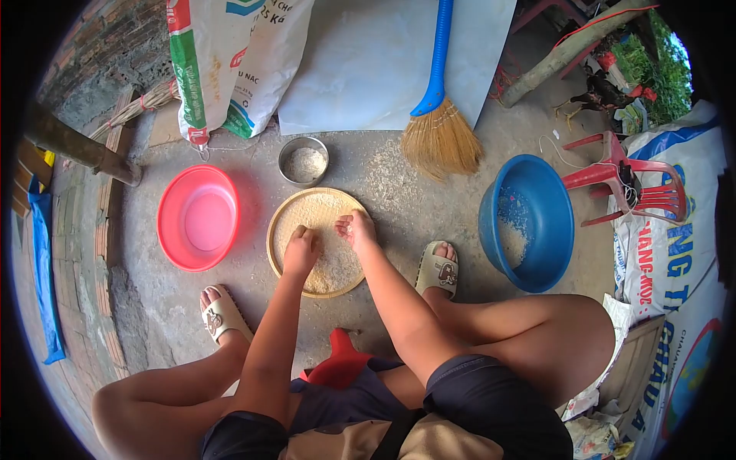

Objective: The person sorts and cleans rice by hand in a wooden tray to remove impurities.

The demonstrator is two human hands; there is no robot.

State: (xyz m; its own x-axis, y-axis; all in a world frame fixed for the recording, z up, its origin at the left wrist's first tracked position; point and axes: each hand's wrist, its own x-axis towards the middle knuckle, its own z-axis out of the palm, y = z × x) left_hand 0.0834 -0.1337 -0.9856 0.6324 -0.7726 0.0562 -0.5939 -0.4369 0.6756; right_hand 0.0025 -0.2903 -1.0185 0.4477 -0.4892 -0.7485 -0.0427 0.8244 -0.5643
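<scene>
- Crowding the tray (271,239) mid-frame: basin (198,218) left, tin (303,162) above — bare floor (399,222) right.
- Tray round, woven, spread with rice (337,268).
- Left hand (300,249) fisted on rice; right hand (356,228) half-open, fingertips down.

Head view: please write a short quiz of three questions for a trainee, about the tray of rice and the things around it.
1. True or false: the left hand and the right hand are both on the rice in the round woven tray.
2. Which thing stands on the ground just beyond the tray's far edge? A. a metal bowl with rice in it. B. a glass jar. C. a kettle.
3. Fill in: the basin at the picture's right, with a little rice in it, is ___ in colour.

Key: 1 true; 2 A; 3 blue.
</scene>
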